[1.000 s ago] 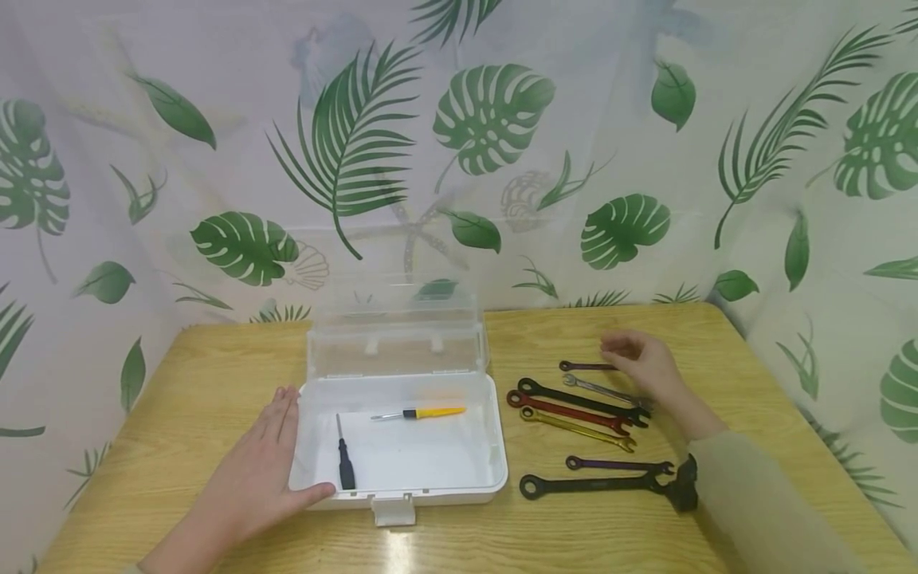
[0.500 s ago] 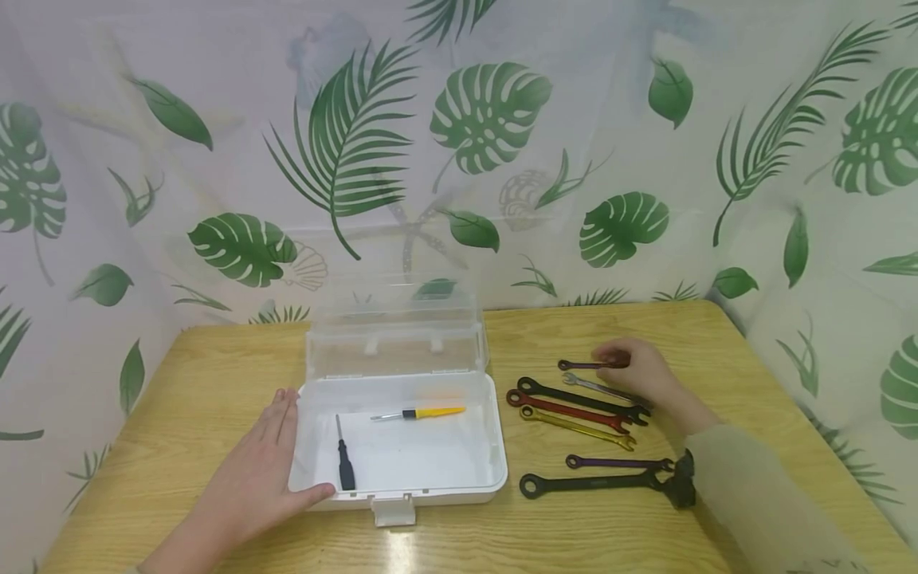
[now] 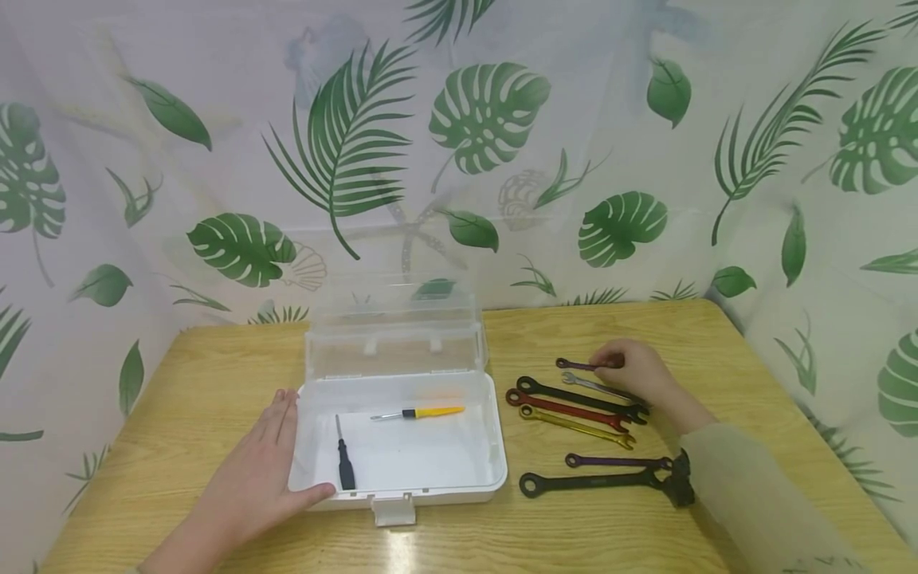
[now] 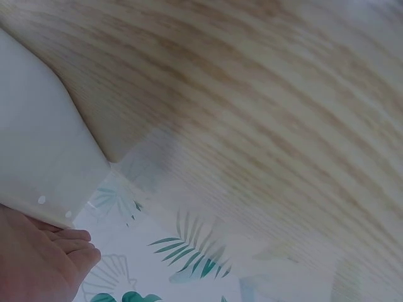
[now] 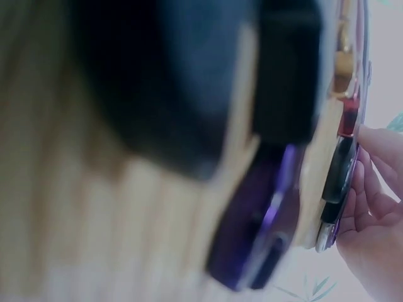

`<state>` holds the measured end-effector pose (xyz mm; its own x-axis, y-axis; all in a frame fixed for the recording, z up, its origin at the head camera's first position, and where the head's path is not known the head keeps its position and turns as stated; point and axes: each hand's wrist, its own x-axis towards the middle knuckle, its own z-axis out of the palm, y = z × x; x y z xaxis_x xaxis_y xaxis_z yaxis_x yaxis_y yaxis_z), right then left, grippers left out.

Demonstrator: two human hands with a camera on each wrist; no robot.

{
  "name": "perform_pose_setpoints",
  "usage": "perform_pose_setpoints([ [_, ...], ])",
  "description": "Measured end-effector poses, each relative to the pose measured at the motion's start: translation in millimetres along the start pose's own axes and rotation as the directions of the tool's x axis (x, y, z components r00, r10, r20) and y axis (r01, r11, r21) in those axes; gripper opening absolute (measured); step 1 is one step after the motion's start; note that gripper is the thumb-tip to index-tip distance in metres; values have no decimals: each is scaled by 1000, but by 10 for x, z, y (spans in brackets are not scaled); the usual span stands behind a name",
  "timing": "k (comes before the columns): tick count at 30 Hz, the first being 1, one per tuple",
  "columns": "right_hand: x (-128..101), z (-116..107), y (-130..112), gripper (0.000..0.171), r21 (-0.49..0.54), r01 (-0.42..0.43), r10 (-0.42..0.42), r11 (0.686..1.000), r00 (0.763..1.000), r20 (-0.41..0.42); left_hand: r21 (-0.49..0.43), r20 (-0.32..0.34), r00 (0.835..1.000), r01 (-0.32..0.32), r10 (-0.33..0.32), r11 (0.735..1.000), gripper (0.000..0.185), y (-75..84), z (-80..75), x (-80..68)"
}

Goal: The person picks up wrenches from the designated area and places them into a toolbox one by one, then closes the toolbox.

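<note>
Head view: right hand lies over the far end of the wrench row, fingers curled, tips pinching the small dark wrench farthest back. Just nearer than the fingers lie a silver wrench, then black, red and yellow ones. Left hand rests flat, fingers straight, against the white box's left wall; inside lie a black screwdriver and a yellow one. No lettering can be read.

Bright, even light; both wrist views blurred.
</note>
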<state>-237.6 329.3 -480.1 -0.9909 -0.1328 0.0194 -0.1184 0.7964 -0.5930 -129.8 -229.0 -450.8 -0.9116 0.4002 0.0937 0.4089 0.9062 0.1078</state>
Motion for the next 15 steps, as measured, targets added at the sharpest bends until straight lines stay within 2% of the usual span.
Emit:
perform_pose_setpoints([
  [15, -18, -21, -63, 13, -24, -22, 22, 999, 1000, 10, 9, -3, 1000, -9, 9, 1000, 130, -10, 6, 8],
])
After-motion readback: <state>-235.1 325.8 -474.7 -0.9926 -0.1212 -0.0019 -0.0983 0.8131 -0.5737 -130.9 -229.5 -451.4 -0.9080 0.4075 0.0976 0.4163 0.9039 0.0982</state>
